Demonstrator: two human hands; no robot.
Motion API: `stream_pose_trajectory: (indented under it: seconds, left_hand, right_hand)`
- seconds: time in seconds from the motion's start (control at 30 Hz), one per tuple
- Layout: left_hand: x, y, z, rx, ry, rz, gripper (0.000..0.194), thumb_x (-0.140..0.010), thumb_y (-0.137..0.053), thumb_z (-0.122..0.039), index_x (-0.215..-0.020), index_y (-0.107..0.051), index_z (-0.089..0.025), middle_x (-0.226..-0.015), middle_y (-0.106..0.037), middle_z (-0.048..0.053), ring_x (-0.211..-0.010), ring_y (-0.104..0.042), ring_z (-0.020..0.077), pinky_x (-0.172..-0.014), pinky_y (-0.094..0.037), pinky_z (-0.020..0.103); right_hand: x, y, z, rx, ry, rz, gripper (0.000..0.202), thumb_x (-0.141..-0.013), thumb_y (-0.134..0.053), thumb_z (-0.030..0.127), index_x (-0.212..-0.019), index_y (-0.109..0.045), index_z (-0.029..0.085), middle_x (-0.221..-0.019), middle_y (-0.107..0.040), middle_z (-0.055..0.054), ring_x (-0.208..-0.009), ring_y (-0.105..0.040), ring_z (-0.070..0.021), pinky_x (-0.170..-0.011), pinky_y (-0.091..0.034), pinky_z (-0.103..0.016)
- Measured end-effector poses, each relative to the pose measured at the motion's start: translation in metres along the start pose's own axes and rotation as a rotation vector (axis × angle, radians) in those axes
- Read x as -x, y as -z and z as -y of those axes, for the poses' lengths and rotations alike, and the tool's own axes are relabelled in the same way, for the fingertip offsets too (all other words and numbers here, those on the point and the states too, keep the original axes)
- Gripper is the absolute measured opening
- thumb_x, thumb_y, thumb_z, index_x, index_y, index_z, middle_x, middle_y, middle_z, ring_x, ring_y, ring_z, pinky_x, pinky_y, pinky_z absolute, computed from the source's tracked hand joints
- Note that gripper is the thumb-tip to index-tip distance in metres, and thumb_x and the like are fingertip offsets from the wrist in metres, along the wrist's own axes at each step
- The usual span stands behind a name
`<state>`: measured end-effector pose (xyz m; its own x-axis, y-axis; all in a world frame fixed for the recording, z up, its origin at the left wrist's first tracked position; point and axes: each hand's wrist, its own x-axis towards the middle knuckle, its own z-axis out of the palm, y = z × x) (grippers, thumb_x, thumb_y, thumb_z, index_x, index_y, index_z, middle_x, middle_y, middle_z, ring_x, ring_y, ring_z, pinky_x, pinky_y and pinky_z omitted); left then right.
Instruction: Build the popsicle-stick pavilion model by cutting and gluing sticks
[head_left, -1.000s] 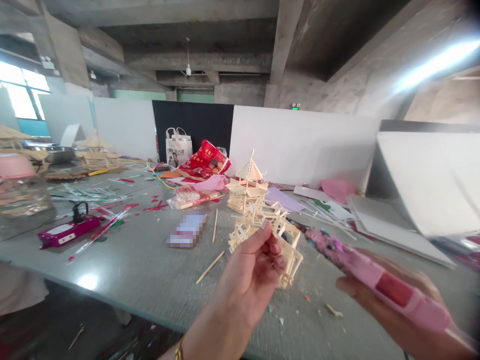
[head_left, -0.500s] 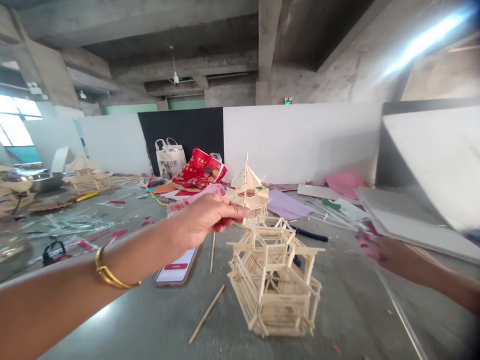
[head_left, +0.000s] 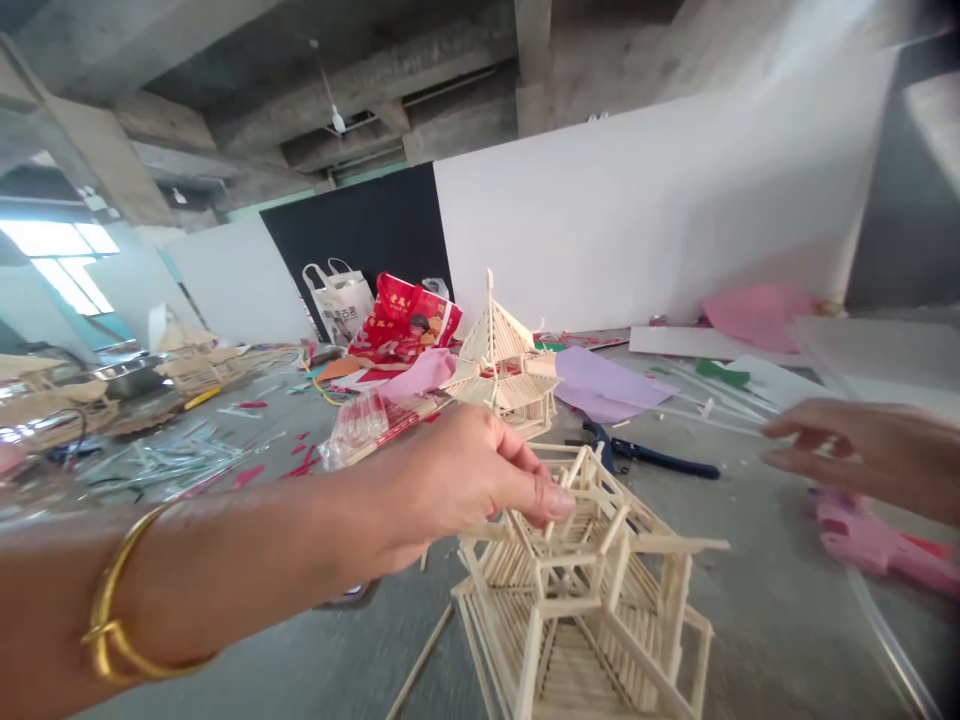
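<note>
An open frame of pale wooden sticks (head_left: 577, 610) stands at the front centre. My left hand (head_left: 487, 475), with a gold bangle at the wrist, reaches over its upper left side, thumb and fingers pinched at the top sticks; what lies between the fingertips is hidden. On the right, my right hand (head_left: 847, 445) hovers with its fingers apart and nothing in them. Just below it a pink glue gun (head_left: 870, 540) lies on the table. Behind the frame is a finished-looking stick pavilion (head_left: 499, 360) with a pointed roof.
Dark-handled pliers (head_left: 660, 458) lie behind the frame. Purple paper (head_left: 604, 385), a red bag (head_left: 405, 325) and a white bag (head_left: 341, 300) are farther back. Plastic scraps (head_left: 169, 455) cover the left. A loose stick (head_left: 424, 660) and a partly hidden phone lie at front left.
My left hand has moved right and down onto the frame's upper part. My right hand is now open above the pink glue gun. The view has tilted and come closer.
</note>
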<state>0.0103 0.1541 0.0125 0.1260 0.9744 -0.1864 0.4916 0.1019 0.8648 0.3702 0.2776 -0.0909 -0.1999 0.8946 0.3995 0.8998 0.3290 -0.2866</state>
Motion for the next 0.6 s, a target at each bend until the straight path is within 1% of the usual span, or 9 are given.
stream_pose_trajectory:
  seconds: [0.03, 0.07, 0.1, 0.17, 0.23, 0.3, 0.4, 0.5, 0.6]
  left_hand:
    - [0.001, -0.001, 0.001, -0.015, 0.019, -0.005, 0.020, -0.056, -0.073, -0.034, -0.064, -0.071, -0.015, -0.057, -0.063, 0.007, -0.046, -0.041, 0.0103, -0.043, -0.020, 0.023]
    - [0.002, -0.003, 0.001, -0.029, 0.035, -0.017, 0.020, -0.055, -0.074, -0.034, -0.064, -0.070, -0.016, -0.055, -0.062, 0.005, -0.045, -0.040, 0.0102, -0.044, -0.020, 0.023]
    - [0.003, -0.003, 0.001, -0.038, 0.048, -0.033, 0.019, -0.055, -0.074, -0.034, -0.063, -0.070, -0.017, -0.053, -0.060, 0.003, -0.045, -0.039, 0.0097, -0.044, -0.020, 0.023]
    - [0.004, -0.004, -0.001, -0.035, 0.056, -0.070, 0.018, -0.053, -0.075, -0.033, -0.060, -0.069, -0.017, -0.048, -0.054, -0.001, -0.042, -0.034, 0.0083, -0.044, -0.017, 0.023]
    - [0.004, -0.004, -0.003, -0.017, 0.047, -0.076, 0.019, -0.052, -0.076, -0.032, -0.059, -0.068, -0.017, -0.046, -0.049, -0.003, -0.042, -0.030, 0.0079, -0.044, -0.016, 0.024]
    - [0.003, -0.004, -0.004, -0.021, 0.049, -0.057, 0.019, -0.052, -0.076, -0.033, -0.059, -0.068, -0.017, -0.047, -0.051, -0.002, -0.043, -0.032, 0.0086, -0.045, -0.017, 0.024]
    - [0.001, -0.001, -0.003, -0.066, 0.061, -0.035, 0.020, -0.052, -0.076, -0.034, -0.059, -0.068, -0.017, -0.049, -0.053, -0.001, -0.044, -0.033, 0.0092, -0.046, -0.017, 0.025]
    - [0.000, 0.001, -0.002, -0.123, 0.061, -0.033, 0.022, -0.052, -0.076, -0.037, -0.060, -0.069, -0.017, -0.047, -0.052, -0.001, -0.043, -0.031, 0.0093, -0.045, -0.016, 0.025]
    - [-0.001, 0.001, 0.000, -0.166, 0.048, -0.025, 0.024, -0.052, -0.075, -0.039, -0.060, -0.069, -0.018, -0.049, -0.055, 0.001, -0.047, -0.038, 0.0119, -0.045, -0.019, 0.024]
  right_hand:
    - [-0.005, 0.004, 0.008, 0.025, 0.042, 0.103, 0.044, -0.059, -0.060, 0.064, -0.084, -0.067, 0.028, -0.072, -0.065, -0.002, -0.059, -0.060, -0.0124, -0.055, -0.043, -0.025]
    - [-0.009, 0.007, 0.017, 0.046, 0.077, 0.161, 0.042, -0.063, -0.058, 0.062, -0.089, -0.066, 0.029, -0.076, -0.065, -0.001, -0.063, -0.061, -0.0133, -0.058, -0.043, -0.026]
    - [-0.010, 0.009, 0.026, 0.056, 0.118, 0.190, 0.041, -0.067, -0.056, 0.061, -0.092, -0.064, 0.030, -0.078, -0.065, -0.001, -0.067, -0.061, -0.0141, -0.060, -0.044, -0.027]
    - [-0.011, 0.010, 0.043, 0.053, 0.181, 0.160, 0.041, -0.069, -0.053, 0.061, -0.092, -0.063, 0.029, -0.079, -0.065, -0.002, -0.069, -0.061, -0.0157, -0.061, -0.044, -0.029]
    - [-0.009, 0.009, 0.058, 0.035, 0.237, 0.140, 0.042, -0.068, -0.052, 0.061, -0.090, -0.063, 0.027, -0.078, -0.065, -0.004, -0.068, -0.061, -0.0168, -0.060, -0.044, -0.029]
    - [-0.007, 0.008, 0.067, 0.028, 0.272, 0.138, 0.041, -0.069, -0.051, 0.060, -0.088, -0.064, 0.026, -0.076, -0.065, -0.004, -0.065, -0.061, -0.0170, -0.059, -0.043, -0.030]
    - [-0.005, 0.008, 0.072, 0.025, 0.293, 0.144, 0.039, -0.071, -0.050, 0.060, -0.085, -0.064, 0.027, -0.073, -0.065, -0.003, -0.064, -0.061, -0.0173, -0.057, -0.043, -0.030]
    - [-0.004, 0.008, 0.070, 0.032, 0.287, 0.143, 0.039, -0.070, -0.050, 0.061, -0.085, -0.064, 0.028, -0.073, -0.065, -0.003, -0.063, -0.061, -0.0175, -0.056, -0.043, -0.030]
    - [-0.001, 0.006, 0.066, 0.046, 0.288, 0.157, 0.039, -0.070, -0.050, 0.062, -0.087, -0.064, 0.029, -0.075, -0.065, -0.002, -0.064, -0.061, -0.0171, -0.056, -0.044, -0.029]
